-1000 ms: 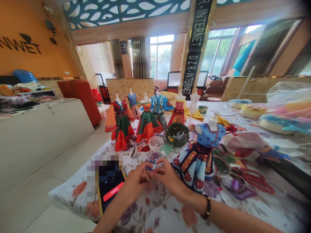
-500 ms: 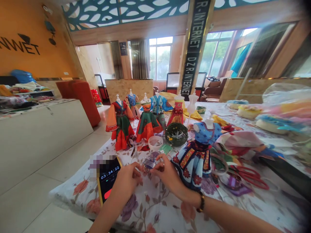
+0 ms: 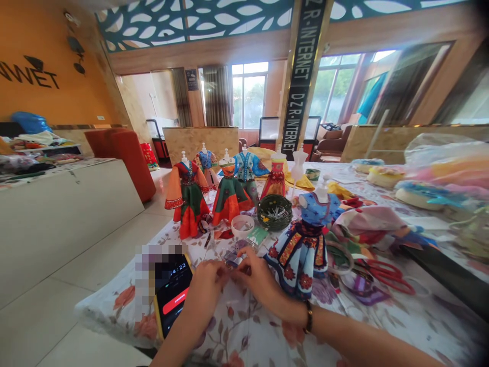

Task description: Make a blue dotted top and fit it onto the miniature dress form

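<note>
Low over the floral tablecloth (image 3: pixel 244 326), my left hand (image 3: pixel 209 279) and my right hand (image 3: pixel 256 272) meet with their fingertips close together. Both are pinched closed; whatever lies between the fingers is too small to make out. Just behind the fingertips is a small clear plastic packet (image 3: pixel 231 256). A phone (image 3: pixel 173 290) with a timer on its screen lies left of my left hand. Right of my right hand stands a small dress form in a blue top and patterned skirt (image 3: pixel 301 250).
Several dressed mini mannequins (image 3: pixel 191 199) stand behind, near a white bowl (image 3: pixel 242 225), a green card (image 3: pixel 257 235) and a dark woven basket (image 3: pixel 274 211) of small items. Red-handled scissors (image 3: pixel 385 275), a tape roll (image 3: pixel 341 257) and fabric scraps (image 3: pixel 367 224) lie to the right.
My hands have drawn closer together, so the fingertips now nearly touch. The camera view has shifted slightly, and more of the phone's red button shows.
</note>
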A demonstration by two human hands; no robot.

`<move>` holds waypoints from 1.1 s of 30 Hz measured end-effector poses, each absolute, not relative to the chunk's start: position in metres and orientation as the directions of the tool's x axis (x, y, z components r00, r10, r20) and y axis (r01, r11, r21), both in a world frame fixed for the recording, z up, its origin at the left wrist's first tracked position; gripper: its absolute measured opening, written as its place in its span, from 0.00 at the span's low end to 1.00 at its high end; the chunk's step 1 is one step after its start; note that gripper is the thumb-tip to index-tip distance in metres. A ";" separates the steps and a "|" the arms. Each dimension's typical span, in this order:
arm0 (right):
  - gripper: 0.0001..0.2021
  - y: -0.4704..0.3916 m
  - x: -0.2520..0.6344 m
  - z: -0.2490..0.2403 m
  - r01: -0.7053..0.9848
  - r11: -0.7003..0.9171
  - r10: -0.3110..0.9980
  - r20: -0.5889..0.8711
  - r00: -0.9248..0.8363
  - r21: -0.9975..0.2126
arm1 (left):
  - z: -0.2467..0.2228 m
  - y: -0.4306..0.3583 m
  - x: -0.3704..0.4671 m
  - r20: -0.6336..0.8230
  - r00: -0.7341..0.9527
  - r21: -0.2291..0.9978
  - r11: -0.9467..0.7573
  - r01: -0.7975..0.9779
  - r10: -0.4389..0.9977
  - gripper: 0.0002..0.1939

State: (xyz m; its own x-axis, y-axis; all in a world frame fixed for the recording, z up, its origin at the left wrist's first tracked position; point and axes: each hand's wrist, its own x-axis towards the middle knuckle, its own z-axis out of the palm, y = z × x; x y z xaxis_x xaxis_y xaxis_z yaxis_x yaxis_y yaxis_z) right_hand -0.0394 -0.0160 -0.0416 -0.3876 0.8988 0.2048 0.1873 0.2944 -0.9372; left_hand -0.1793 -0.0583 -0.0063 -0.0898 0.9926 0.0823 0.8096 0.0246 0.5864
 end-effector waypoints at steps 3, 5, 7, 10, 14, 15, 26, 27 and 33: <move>0.14 -0.017 -0.038 -0.043 0.214 0.316 0.895 0.216 -0.390 -0.924 | -0.006 -0.058 -0.178 0.071 -0.062 0.606 0.007 0.795 0.996 0.08; 0.14 -0.017 -0.038 -0.044 0.228 0.331 0.891 0.223 -0.396 -0.916 | -0.006 -0.058 -0.176 0.068 -0.057 0.613 0.003 0.790 0.996 0.08; 0.15 -0.018 -0.037 -0.045 0.240 0.342 0.889 0.229 -0.397 -0.909 | -0.005 -0.058 -0.174 0.066 -0.051 0.618 0.000 0.786 0.997 0.08; 0.17 -0.019 -0.037 -0.046 0.251 0.352 0.887 0.235 -0.398 -0.902 | -0.002 -0.060 -0.175 0.055 -0.049 0.624 0.004 0.782 0.997 0.09; 0.18 -0.019 -0.036 -0.045 0.256 0.357 0.886 0.239 -0.396 -0.899 | 0.003 -0.060 -0.184 0.054 -0.124 0.593 0.068 0.802 0.991 0.10; 0.18 -0.019 -0.036 -0.043 0.254 0.357 0.887 0.240 -0.396 -0.899 | 0.003 -0.060 -0.187 0.059 -0.153 0.577 0.091 0.811 0.986 0.10; 0.03 -0.031 -0.031 -0.013 0.204 0.342 0.891 0.246 -0.382 -0.917 | 0.001 -0.063 -0.200 0.098 -0.119 0.466 0.060 0.883 0.988 0.16; 0.02 -0.035 -0.030 -0.010 0.191 0.337 0.887 0.243 -0.392 -0.922 | -0.001 -0.064 -0.197 0.098 -0.086 0.468 0.030 0.883 0.991 0.19; 0.04 -0.066 -0.009 0.019 0.035 0.227 0.848 0.180 -0.498 -0.973 | -0.011 -0.062 -0.182 0.051 0.007 0.403 -0.027 0.915 0.999 0.30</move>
